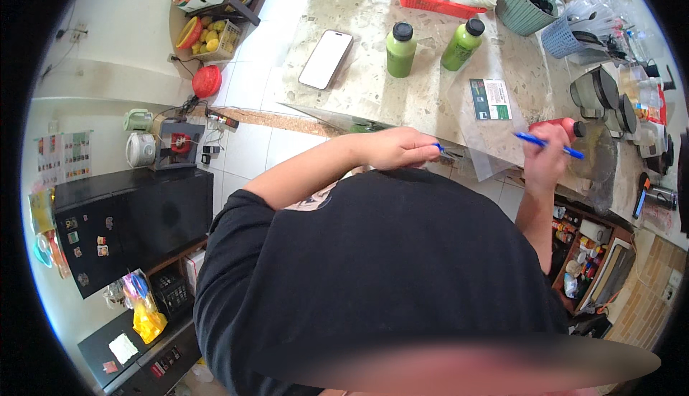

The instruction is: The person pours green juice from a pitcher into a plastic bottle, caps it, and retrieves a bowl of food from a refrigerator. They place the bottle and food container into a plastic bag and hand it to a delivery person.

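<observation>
My right hand [545, 160] is closed around a blue pen [567, 150], held slanting near the counter's front edge. Against my body, my left hand [403, 147] is closed on a small blue item [437, 147], with a dark tip by its fingers; its kind is hidden. Between the hands, a clear plastic sheet [482, 148] hangs over the counter edge. Beyond it lies a green-and-white printed card [490, 99]. A red bottle [551, 124] with a dark cap lies just behind my right hand, partly covered by it.
Two green bottles [400, 55] with black caps and a white-screened phone [326, 60] are on the stone counter [373, 8]. A red basket [438, 6] and a grey-green basket [520, 12] stand behind. Dark-lidded containers [596, 91] line the right. Below is an open drawer [592, 252].
</observation>
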The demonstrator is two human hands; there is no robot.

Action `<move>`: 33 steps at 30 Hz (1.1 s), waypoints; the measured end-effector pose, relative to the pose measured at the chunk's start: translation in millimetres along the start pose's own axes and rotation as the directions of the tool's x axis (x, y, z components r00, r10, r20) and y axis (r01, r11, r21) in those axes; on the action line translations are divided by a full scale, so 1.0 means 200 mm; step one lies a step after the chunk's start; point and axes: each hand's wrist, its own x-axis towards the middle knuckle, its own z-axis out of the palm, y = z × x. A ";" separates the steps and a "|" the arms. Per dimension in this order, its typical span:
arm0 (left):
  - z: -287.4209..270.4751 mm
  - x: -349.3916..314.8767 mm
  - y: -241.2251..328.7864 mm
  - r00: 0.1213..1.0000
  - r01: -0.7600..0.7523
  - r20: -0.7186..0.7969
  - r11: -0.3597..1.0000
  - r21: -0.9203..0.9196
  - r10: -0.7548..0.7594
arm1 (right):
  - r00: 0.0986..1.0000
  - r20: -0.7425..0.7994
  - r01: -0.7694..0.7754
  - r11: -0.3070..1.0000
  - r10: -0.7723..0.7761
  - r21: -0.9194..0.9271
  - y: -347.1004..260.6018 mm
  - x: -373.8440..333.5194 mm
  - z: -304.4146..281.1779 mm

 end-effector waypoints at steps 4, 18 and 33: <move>-0.01 0.21 -0.30 0.929 -0.010 -0.232 0.647 0.763 0.289 | 0.981 0.193 0.123 0.799 -0.008 -0.588 0.18 0.13 0.14; 0.02 0.44 -0.47 0.896 0.075 -0.259 0.453 0.889 0.360 | 0.983 0.073 -0.085 0.767 0.169 -0.636 0.60 0.23 -0.02; 0.02 0.45 -0.47 0.898 0.098 -0.273 0.448 0.889 0.344 | 0.986 0.047 -0.094 0.764 0.161 -0.638 0.64 0.25 -0.06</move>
